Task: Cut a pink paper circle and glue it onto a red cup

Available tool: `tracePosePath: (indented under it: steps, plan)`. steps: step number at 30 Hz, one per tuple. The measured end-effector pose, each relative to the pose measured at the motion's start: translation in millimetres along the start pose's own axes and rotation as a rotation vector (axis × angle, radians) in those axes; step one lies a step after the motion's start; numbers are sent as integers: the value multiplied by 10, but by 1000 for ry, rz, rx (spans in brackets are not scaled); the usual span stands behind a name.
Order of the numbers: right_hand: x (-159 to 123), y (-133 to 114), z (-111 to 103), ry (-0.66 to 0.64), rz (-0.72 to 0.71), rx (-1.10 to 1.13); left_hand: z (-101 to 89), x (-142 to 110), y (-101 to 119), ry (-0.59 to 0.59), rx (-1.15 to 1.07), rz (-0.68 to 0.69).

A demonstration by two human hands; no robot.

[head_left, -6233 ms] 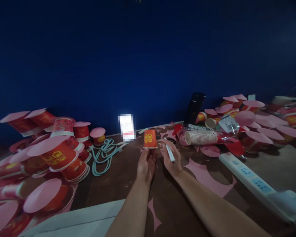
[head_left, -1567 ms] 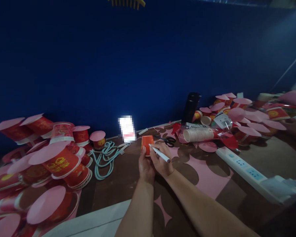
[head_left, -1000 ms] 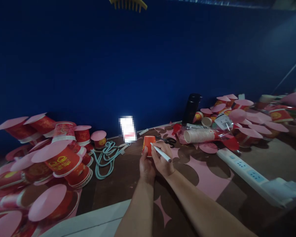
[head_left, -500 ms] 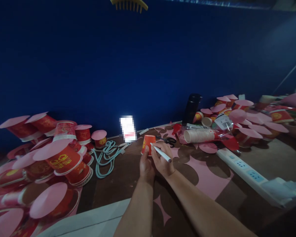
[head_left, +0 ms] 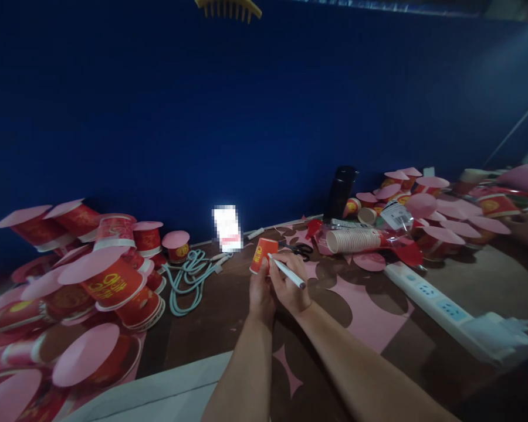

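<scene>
A red paper cup (head_left: 264, 252) with yellow characters is held upside down and slightly tilted in my left hand (head_left: 260, 293), whose thumb presses on its side. In my right hand (head_left: 293, 287) is a white marker pen (head_left: 290, 273), with its tip end at the cup's side and a dark end pointing back toward me. The fingers hide part of the cup's lower right. Just behind my right hand lie black-handled scissors (head_left: 300, 249) on the dark brown table (head_left: 211, 337).
Red cups topped with pink paper discs (head_left: 114, 281) crowd the left. A pale blue cable (head_left: 189, 287) and a bright blurred screen (head_left: 227, 227) lie ahead. To the right are stacked cups (head_left: 354, 240), a black bottle (head_left: 341, 190), cut pink paper (head_left: 369, 313) and a power strip (head_left: 435, 299).
The cup has turned and tilted a little in my left hand, so more of its yellow lettering shows. My right hand still holds the marker pen against it.
</scene>
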State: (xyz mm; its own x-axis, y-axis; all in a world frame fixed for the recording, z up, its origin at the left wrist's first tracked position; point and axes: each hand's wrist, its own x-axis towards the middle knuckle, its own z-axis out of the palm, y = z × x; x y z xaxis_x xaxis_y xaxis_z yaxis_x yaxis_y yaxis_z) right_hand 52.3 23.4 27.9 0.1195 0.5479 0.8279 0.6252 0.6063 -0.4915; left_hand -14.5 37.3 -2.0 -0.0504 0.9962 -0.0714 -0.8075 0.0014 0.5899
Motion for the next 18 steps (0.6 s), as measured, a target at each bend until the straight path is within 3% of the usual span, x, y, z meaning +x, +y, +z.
tracePosePath:
  steps: [11, 18]
  plan:
    - [-38, 46, -2, -3, 10, 0, 37, -28, 70, 29, -121, -145]
    - [-41, 31, -27, 9, -3, -4, 59, -35, 46, 66, -28, 7]
